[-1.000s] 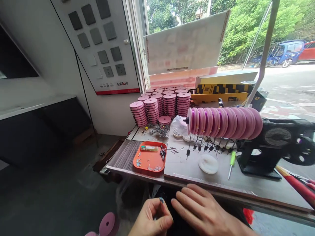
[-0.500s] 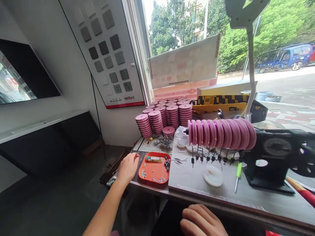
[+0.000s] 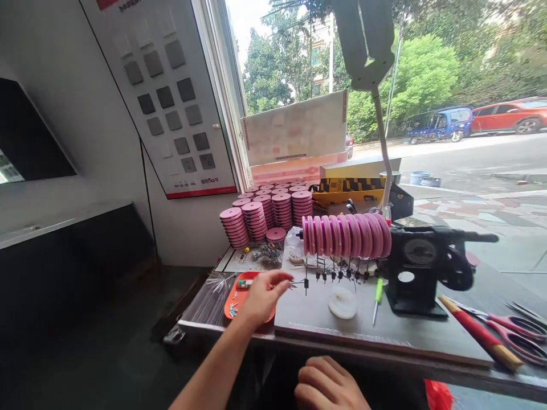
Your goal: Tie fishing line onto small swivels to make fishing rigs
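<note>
My left hand (image 3: 262,295) reaches over the orange tray (image 3: 233,296) on the worktable, fingers bent and pointing right toward the tray's far side; whether it holds anything is hidden. Small parts and a lighter (image 3: 244,283) lie in the tray. My right hand (image 3: 325,384) rests low at the table's near edge, fingers curled. A row of pink spools (image 3: 346,234) sits on the shaft of a black winding machine (image 3: 421,267), with small black pieces hanging below it.
Stacks of pink spools (image 3: 265,213) stand at the back by the window. A white disc (image 3: 342,302), a green screwdriver (image 3: 376,296), red-handled scissors (image 3: 504,330) and yellow boxes (image 3: 354,185) lie on the table. A lamp arm (image 3: 378,114) rises above.
My left hand rose from my lap to the tray's left side, then moved right over the tray. The view swung upward and left; my right hand stayed low.
</note>
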The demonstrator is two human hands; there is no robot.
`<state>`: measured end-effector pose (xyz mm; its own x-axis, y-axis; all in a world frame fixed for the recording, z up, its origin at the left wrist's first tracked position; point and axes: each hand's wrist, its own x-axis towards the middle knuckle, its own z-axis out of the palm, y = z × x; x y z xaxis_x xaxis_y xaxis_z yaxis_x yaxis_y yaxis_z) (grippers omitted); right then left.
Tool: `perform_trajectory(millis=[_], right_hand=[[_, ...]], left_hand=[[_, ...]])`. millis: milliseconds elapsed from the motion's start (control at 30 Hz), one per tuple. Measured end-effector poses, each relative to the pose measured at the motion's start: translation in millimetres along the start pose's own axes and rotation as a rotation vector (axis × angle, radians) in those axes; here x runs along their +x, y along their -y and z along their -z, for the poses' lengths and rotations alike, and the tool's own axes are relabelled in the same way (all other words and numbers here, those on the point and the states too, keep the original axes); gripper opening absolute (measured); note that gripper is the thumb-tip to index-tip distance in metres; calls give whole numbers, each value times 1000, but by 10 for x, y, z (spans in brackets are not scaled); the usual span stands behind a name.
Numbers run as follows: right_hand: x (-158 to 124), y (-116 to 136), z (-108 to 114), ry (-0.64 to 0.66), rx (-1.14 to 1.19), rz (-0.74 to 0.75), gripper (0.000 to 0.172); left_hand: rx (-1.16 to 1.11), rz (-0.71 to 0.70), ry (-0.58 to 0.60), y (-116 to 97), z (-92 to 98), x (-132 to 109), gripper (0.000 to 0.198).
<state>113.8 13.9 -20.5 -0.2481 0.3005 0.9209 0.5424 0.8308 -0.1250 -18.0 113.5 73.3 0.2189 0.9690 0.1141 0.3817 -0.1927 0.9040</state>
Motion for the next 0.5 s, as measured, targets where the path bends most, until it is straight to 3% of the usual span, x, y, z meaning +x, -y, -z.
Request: perform_trajectory(millis=[167, 400, 500], right_hand=[[-58, -104, 5, 58, -31, 10, 31], [-94, -175, -21, 86, -17, -43, 31], [-92, -184, -26, 84, -19, -57, 31]], left_hand=[[-411, 95, 116, 40, -401, -138, 36], [-676, 102, 18, 59, -513, 64, 35], [-735, 123, 80, 39, -556, 161, 36]])
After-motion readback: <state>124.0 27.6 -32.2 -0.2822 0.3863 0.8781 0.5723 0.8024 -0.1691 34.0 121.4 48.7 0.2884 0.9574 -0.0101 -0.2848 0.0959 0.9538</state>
